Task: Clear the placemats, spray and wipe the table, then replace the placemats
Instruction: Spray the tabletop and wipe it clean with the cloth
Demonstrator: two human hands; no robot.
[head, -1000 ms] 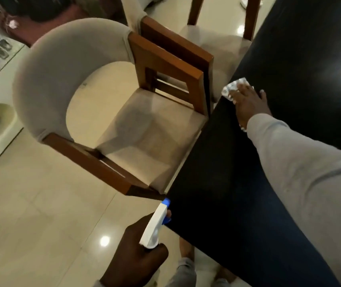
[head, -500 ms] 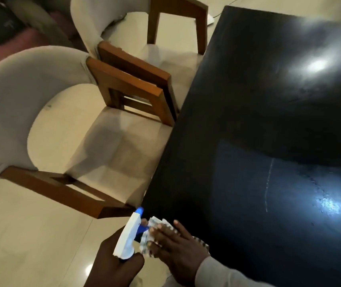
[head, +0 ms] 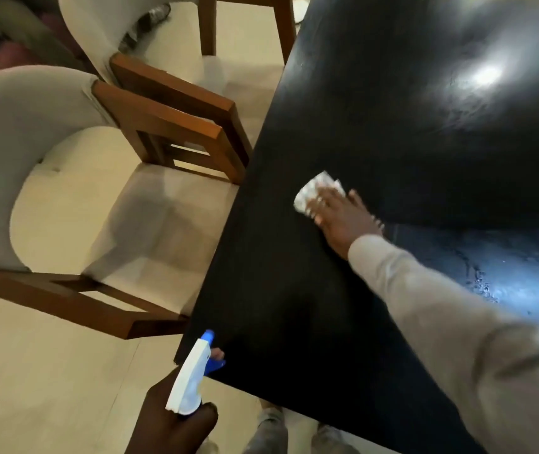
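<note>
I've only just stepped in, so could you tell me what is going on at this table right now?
A person is wiping a dark table. Their right hand presses a white cloth flat on the tabletop, a little in from the edge by the chairs. Their left hand grips a spray bottle just off the table's near corner. A wet sheen shows to the right of the sleeve. No placemats are in view.

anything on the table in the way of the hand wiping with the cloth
Nothing visible. The right hand presses the cloth flat on the dark table; the tabletop around it shows only glare and wet streaks. No placemats are in view.
</note>
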